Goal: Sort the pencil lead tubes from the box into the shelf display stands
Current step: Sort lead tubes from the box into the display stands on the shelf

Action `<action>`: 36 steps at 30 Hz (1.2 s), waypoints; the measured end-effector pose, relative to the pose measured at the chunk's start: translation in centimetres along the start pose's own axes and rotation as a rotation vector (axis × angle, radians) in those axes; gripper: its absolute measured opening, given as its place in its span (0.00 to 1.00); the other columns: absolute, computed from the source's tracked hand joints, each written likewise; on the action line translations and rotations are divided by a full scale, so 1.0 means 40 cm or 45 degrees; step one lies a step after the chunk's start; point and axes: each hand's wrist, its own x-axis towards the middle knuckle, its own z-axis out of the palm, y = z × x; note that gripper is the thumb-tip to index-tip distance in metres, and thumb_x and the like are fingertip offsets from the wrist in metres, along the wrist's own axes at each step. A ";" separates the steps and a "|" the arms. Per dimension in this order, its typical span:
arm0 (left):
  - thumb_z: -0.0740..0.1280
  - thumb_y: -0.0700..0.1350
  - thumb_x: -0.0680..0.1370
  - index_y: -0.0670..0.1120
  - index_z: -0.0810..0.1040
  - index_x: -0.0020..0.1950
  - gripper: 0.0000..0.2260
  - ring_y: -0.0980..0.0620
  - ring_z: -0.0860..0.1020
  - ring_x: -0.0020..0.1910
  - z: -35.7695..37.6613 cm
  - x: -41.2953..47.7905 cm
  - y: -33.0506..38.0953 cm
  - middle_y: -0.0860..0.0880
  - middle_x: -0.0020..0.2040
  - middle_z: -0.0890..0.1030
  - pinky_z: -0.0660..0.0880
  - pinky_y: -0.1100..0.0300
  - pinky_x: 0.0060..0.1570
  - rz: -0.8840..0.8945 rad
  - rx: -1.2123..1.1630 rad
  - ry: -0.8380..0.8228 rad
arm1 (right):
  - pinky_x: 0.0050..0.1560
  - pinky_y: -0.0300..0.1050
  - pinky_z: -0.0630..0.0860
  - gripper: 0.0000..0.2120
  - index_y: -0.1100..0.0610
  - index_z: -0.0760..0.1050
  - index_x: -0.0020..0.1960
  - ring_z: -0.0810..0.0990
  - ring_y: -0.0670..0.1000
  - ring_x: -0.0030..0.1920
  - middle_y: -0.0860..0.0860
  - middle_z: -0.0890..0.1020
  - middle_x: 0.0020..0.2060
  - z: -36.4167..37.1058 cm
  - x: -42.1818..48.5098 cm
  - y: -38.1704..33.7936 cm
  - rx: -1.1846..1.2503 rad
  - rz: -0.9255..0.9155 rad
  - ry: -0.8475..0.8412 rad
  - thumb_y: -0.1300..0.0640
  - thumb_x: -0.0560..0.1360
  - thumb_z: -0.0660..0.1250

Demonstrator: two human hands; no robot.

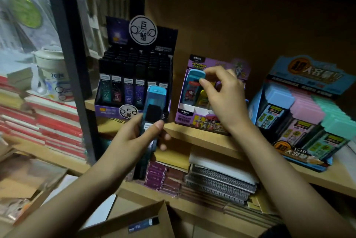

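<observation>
My left hand [134, 137] grips a blue-capped lead tube [154, 107] upright, in front of the black and purple constellation stand [134, 76]. A darker tube sticks out below that hand. My right hand [221, 95] pinches the cap of a second blue tube [194, 83] that stands in the purple Ultraman stand [202, 120] on the wooden shelf [194, 133]. At the bottom, an open cardboard box [138, 220] holds one dark blue tube [143, 225].
A blue stand [300, 114] with blue, pink and teal tubes sits at the shelf's right. Spiral notebooks [219, 182] and purple packs [154, 174] fill the lower shelf. A black post [67, 55] borders the shelf on the left, with stacked red books [48, 122] beyond it.
</observation>
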 end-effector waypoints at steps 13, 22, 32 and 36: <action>0.63 0.53 0.71 0.48 0.73 0.56 0.16 0.55 0.80 0.35 0.008 -0.006 0.003 0.51 0.39 0.83 0.76 0.66 0.32 -0.007 -0.014 -0.056 | 0.54 0.36 0.61 0.08 0.60 0.78 0.54 0.68 0.49 0.55 0.54 0.77 0.51 0.019 0.003 -0.004 -0.196 -0.025 -0.031 0.60 0.77 0.63; 0.63 0.53 0.71 0.49 0.73 0.56 0.16 0.56 0.80 0.35 0.015 -0.015 0.012 0.51 0.39 0.83 0.75 0.66 0.33 0.008 -0.013 -0.118 | 0.37 0.37 0.73 0.09 0.57 0.77 0.53 0.76 0.44 0.38 0.48 0.79 0.40 0.007 -0.088 -0.121 0.763 0.453 -0.492 0.56 0.80 0.60; 0.62 0.50 0.74 0.47 0.73 0.57 0.14 0.56 0.79 0.31 0.023 -0.020 0.009 0.49 0.41 0.84 0.73 0.66 0.27 0.007 -0.051 -0.078 | 0.37 0.38 0.73 0.09 0.55 0.78 0.42 0.77 0.43 0.38 0.48 0.79 0.37 -0.018 -0.056 -0.085 1.092 0.640 -0.204 0.60 0.79 0.61; 0.65 0.54 0.72 0.53 0.74 0.52 0.12 0.63 0.80 0.37 0.019 -0.019 0.002 0.57 0.43 0.83 0.73 0.72 0.30 0.110 0.116 0.171 | 0.27 0.35 0.73 0.09 0.56 0.77 0.39 0.75 0.48 0.35 0.53 0.77 0.37 -0.025 -0.046 -0.077 0.976 0.651 -0.094 0.61 0.78 0.63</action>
